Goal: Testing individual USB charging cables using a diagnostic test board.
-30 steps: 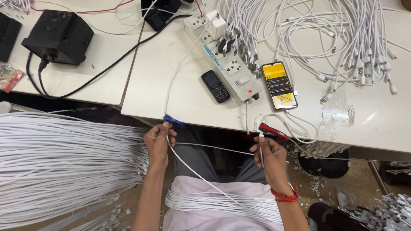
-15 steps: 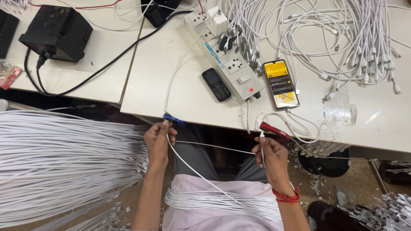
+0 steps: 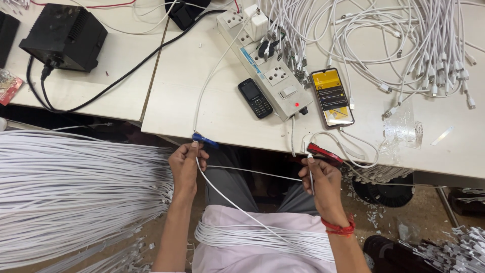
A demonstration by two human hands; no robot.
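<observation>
Your white cable stretched sideways between hands, left hand pinching one end, right hand pinching the other

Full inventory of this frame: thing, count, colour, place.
power strip: 1, white, table centre
smartphone: 1, screen lit yellow, right of strip
keypad phone: 1, black, left of strip
black box: 1, table top left
cable pile: many, white, table top right
cable bundle: many, white, lower left
blue clip: 1, table edge
red clip: 1, table edge
white cable: 1, between hands
left hand: pinching cable
right hand: holding cable end, red wristband
</observation>
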